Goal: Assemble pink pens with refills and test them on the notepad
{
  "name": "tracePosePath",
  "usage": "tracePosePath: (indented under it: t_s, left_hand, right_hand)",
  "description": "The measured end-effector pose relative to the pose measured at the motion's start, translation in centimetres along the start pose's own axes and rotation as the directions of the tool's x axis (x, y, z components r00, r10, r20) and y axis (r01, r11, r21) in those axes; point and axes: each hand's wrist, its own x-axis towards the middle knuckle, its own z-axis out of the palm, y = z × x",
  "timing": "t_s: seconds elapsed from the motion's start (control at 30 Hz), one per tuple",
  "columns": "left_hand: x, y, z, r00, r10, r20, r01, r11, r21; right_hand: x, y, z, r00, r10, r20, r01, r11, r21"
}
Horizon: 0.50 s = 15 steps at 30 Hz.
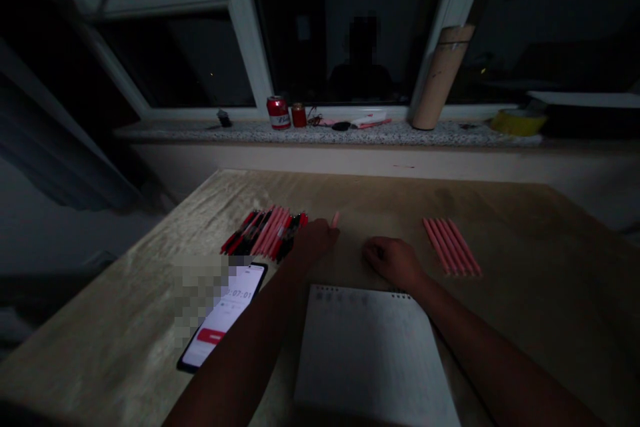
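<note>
My left hand (316,239) is closed around a pink pencil (335,219), whose pale end sticks up past the fingers. Just left of that hand lies a bunch of pink pencils (270,232) mixed with red and black pens (244,233). My right hand (393,259) rests near the notebook's top edge, its fingers curled in, with nothing visible in them. To the right of it, several pink pencils (451,247) lie side by side in a slanted row. Below both hands is a spiral notebook (373,353) with a pale page.
A lit phone (225,317) showing a timer lies by my left forearm. Behind the table (530,320), the windowsill (240,135) holds a red can (279,113), a red jar (299,115), a tall tan cylinder (443,77) and a yellow roll (519,122). The room is dim.
</note>
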Motion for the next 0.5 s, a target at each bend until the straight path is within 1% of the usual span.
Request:
tracePosePath:
  t_s: [0.07,0.13,0.2,0.27,0.33,0.4,0.43,0.5]
  left_hand:
    - [-0.1,0.2,0.0,0.999,0.034,-0.006,-0.034,0.999,-0.004]
    - [-0.2,0.6,0.2,0.996,0.086,-0.005,-0.087,0.995,-0.044]
    - [-0.2,1.1,0.4,0.984,0.178,-0.008,-0.178,0.976,-0.129]
    - [-0.3,1.6,0.7,0.961,0.275,0.01,-0.262,0.926,-0.271]
    - [-0.3,2.1,1.2,0.938,0.344,0.053,-0.283,0.842,-0.459]
    - [-0.3,2.4,1.8,0.918,0.387,0.086,-0.256,0.745,-0.616]
    - [-0.3,2.5,2.1,0.91,0.406,0.083,-0.253,0.703,-0.664]
    - [-0.3,2.5,2.4,0.901,0.427,0.069,-0.255,0.652,-0.714]
  right_hand:
    - [0.0,0.1,0.1,1.0,0.003,-0.008,-0.003,1.0,0.018]
    - [0.0,0.3,0.3,1.0,0.015,-0.021,-0.014,0.999,0.051]
    - [0.1,0.7,0.5,0.998,0.037,-0.04,-0.032,0.99,0.136]
    - [0.3,1.1,0.6,0.995,0.069,-0.078,-0.045,0.959,0.281]
    - [0.5,1.5,0.7,0.983,0.12,-0.14,-0.048,0.898,0.436]
    - [0.7,1.8,0.6,0.962,0.205,-0.178,-0.064,0.809,0.585]
    - [0.7,1.8,0.5,0.952,0.254,-0.168,-0.083,0.749,0.658]
    - [0.9,1.8,0.3,0.939,0.331,-0.098,-0.129,0.599,0.79]
